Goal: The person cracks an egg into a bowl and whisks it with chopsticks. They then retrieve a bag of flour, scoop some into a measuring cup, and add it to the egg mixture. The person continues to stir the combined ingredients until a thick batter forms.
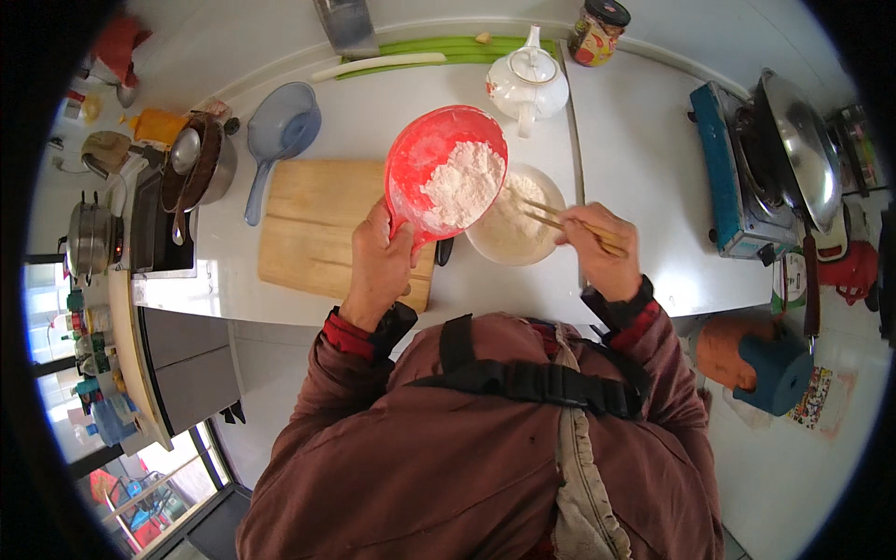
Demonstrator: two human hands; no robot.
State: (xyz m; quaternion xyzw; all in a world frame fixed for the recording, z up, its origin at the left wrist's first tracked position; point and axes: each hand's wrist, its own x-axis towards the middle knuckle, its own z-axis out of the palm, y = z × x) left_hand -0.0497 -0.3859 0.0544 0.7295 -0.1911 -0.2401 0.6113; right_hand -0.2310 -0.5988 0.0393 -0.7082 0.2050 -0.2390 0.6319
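Note:
My left hand (381,259) grips the handle of a red plastic ladle (413,150), tilted with its rim over the left edge of a white bowl. White flour (465,183) lies heaped on the ladle's right side. The white bowl (514,255) stands on the counter and holds more flour (521,224). In my right hand (605,245) is a pair of wooden chopsticks (549,215), their tips in the bowl's flour. Under my left hand and the ladle, a wooden cutting board (315,224) lies on the counter, with a black handle (444,252) showing beside it.
Behind the bowl stands a white teapot (532,80); a jar (598,35) is farther back. Green onions (420,52) lie along the wall. A blue plastic ladle (283,126) rests left. A portable gas stove (735,175) stands right, a sink (164,231) lies left.

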